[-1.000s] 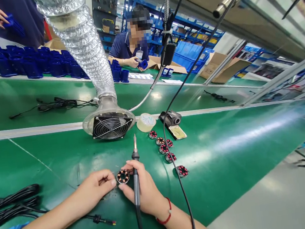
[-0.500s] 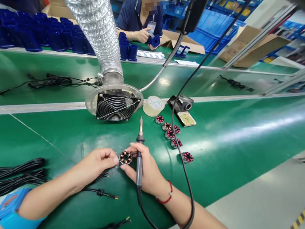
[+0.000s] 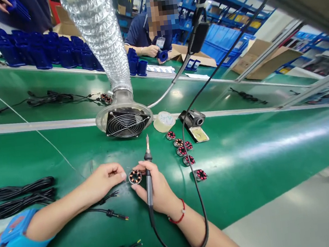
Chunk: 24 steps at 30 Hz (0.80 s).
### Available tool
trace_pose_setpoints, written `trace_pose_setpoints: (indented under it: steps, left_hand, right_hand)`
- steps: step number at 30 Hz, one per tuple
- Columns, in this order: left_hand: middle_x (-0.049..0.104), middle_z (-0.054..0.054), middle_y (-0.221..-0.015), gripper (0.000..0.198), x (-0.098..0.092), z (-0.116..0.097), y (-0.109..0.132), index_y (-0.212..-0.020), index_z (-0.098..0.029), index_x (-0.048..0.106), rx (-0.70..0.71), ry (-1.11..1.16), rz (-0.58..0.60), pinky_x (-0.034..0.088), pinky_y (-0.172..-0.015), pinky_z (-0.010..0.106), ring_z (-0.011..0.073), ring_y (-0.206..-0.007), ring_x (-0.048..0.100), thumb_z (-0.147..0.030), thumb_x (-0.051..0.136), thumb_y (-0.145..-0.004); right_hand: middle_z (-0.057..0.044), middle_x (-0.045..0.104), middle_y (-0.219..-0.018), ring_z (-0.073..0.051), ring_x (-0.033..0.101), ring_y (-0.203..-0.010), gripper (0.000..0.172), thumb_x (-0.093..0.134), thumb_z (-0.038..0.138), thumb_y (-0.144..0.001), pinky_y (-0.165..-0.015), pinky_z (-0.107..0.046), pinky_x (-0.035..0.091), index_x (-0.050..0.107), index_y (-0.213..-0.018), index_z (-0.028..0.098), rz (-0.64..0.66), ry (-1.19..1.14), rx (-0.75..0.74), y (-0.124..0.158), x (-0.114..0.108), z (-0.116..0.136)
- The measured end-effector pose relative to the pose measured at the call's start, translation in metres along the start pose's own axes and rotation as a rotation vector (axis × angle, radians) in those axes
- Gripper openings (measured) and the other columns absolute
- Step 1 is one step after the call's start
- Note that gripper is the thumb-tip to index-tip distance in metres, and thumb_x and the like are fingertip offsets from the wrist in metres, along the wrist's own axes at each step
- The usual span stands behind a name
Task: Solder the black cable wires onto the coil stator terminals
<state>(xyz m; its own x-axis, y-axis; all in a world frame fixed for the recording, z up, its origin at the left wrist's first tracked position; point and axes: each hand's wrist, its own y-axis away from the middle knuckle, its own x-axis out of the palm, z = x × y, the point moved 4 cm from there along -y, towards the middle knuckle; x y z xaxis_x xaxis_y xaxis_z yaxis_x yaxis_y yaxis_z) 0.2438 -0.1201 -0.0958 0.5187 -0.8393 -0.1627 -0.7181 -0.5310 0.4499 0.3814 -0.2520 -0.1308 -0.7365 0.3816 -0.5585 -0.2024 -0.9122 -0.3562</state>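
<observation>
My right hand (image 3: pixel 160 189) grips a small ring-shaped motor stator (image 3: pixel 135 177) with copper windings between thumb and fingertips. The same hand holds a soldering iron (image 3: pixel 149 188), its tip pointing up and away from me, its cable looping over the forearm. Just left of the stator, my left hand (image 3: pixel 110 180) is closed in a pinch. Whatever is between those fingertips, perhaps a fine wire, is too small to make out. Below the left hand lie black cables with stripped coloured ends (image 3: pixel 115 214).
Several stators with red or copper windings (image 3: pixel 200 175) lie to the right, near a tape roll (image 3: pixel 164 122) and a soldering iron stand (image 3: pixel 194 120). A fan on a foil duct (image 3: pixel 127 122) hangs ahead. Coiled black cables (image 3: pixel 21 197) lie left. Across the bench, a person (image 3: pixel 148 30) handles a blue part.
The view has tilted, so the background sits lower in the picture. Both my hands keep nearly the same pose around the stator. Another person's hand with a blue part now shows at top left.
</observation>
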Motion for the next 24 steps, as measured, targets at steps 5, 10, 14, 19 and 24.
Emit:
trace_pose_setpoints:
  steps: [5, 10, 14, 19, 24]
  left_hand:
    - [0.049, -0.003, -0.07, 0.051, -0.005, 0.003, -0.003, -0.073, -0.021, 0.054, 0.056, -0.047, -0.061, 0.035, -0.067, 0.027, 0.0159, -0.07, 0.041, -0.071, 0.061, -0.071]
    - [0.048, -0.002, -0.067, 0.047, -0.001, 0.005, -0.008, -0.068, -0.021, 0.056, 0.069, -0.176, 0.034, 0.036, -0.065, 0.028, 0.0168, -0.067, 0.042, -0.067, 0.054, -0.071]
    - [0.053, 0.0, -0.07, 0.038, -0.015, 0.0, -0.006, -0.072, -0.021, 0.056, 0.105, -0.331, 0.001, 0.036, -0.067, 0.029, 0.0188, -0.07, 0.046, -0.058, 0.047, -0.079]
    - [0.058, 0.001, -0.072, 0.019, -0.024, -0.004, 0.021, -0.069, -0.023, 0.059, 0.13, -0.554, 0.11, 0.029, -0.061, 0.029, 0.0182, -0.063, 0.046, -0.037, 0.07, -0.069]
    - [0.059, 0.001, -0.07, 0.014, -0.021, 0.004, 0.024, -0.06, -0.022, 0.055, 0.12, -0.624, 0.157, 0.028, -0.059, 0.029, 0.0156, -0.058, 0.041, -0.02, 0.069, -0.062]
  right_hand:
    - [-0.012, 0.075, -0.121, -0.026, 0.076, -0.111, 0.065, 0.071, 0.018, -0.087, -0.098, -0.047, 0.063, 0.038, -0.143, 0.025, 0.038, 0.008, -0.039, 0.001, 0.0, 0.003]
    - [-0.013, 0.074, -0.124, -0.026, 0.075, -0.113, 0.066, 0.069, 0.018, -0.09, -0.099, -0.046, 0.062, 0.036, -0.146, 0.026, 0.084, -0.009, -0.109, 0.002, 0.001, 0.008]
    - [-0.011, 0.075, -0.122, -0.025, 0.075, -0.113, 0.065, 0.067, 0.015, -0.089, -0.098, -0.046, 0.062, 0.035, -0.145, 0.026, 0.097, 0.05, -0.099, 0.0, 0.001, 0.006]
    - [-0.012, 0.074, -0.124, -0.025, 0.074, -0.114, 0.061, 0.063, 0.012, -0.088, -0.101, -0.047, 0.061, 0.038, -0.143, 0.025, 0.126, 0.094, -0.045, -0.003, 0.001, 0.003]
    - [-0.014, 0.073, -0.132, -0.026, 0.071, -0.121, 0.06, 0.058, 0.013, -0.088, -0.107, -0.05, 0.058, 0.038, -0.143, 0.024, 0.123, 0.047, -0.028, -0.005, -0.001, 0.002]
